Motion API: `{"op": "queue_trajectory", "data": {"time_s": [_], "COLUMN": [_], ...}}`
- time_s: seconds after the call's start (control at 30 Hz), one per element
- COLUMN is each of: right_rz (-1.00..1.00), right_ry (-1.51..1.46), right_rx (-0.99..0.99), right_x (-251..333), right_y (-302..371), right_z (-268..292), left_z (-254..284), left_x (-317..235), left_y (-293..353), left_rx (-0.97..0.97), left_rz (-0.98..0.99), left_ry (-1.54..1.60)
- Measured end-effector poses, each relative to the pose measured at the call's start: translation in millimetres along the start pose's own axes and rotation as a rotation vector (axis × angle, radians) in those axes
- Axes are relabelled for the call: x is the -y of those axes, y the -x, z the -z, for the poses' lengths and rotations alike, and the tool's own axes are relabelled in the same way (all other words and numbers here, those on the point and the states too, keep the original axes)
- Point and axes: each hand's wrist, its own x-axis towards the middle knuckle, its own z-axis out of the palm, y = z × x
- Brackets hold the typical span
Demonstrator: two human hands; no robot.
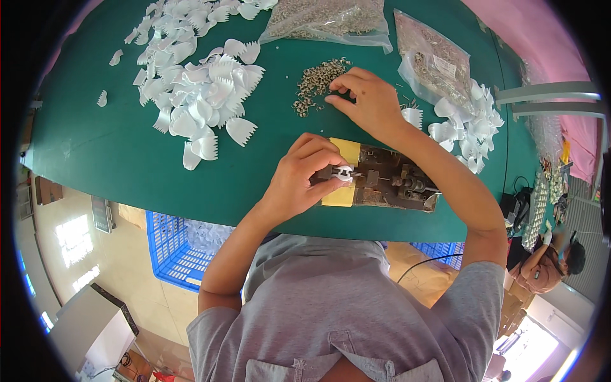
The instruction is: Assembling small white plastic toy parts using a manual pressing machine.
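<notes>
My left hand pinches a small white plastic clip piece against the front of a little metal press jig, which sits on yellow pads at the near edge of the green table. My right hand reaches further back, its fingertips down in a loose heap of small metal springs. Whether a spring is pinched between the fingers is hidden.
A large heap of white toothed clip halves lies at the left and a smaller one at the right. Two clear bags of metal parts lie at the back. A blue crate stands under the table. Another person sits at right.
</notes>
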Motion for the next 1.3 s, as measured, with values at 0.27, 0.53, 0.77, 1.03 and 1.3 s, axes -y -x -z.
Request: {"op": "queue_trajectory", "data": {"time_s": [0.27,0.53,0.77,1.03,1.3], "right_rz": [0.096,0.092,0.107,0.077,0.133], "right_ry": [0.098,-0.268,-0.207,-0.191,-0.127], "right_rx": [-0.062,0.125,0.157,-0.023,-0.192], "right_x": [-1,60,65,70,72], "right_y": [1,75,80,98,106], "right_z": [-3,57,52,33,21], "left_z": [-1,-3,-4,-2,-3], "left_x": [2,5,5,1,2], "left_y": [2,1,1,3,0], "left_rx": [-0.002,-0.02,-0.045,-0.041,-0.034], "left_rz": [0.049,0.029,0.009,0.046,0.033], "left_ry": [0.035,0.008,0.018,0.044,0.037]}}
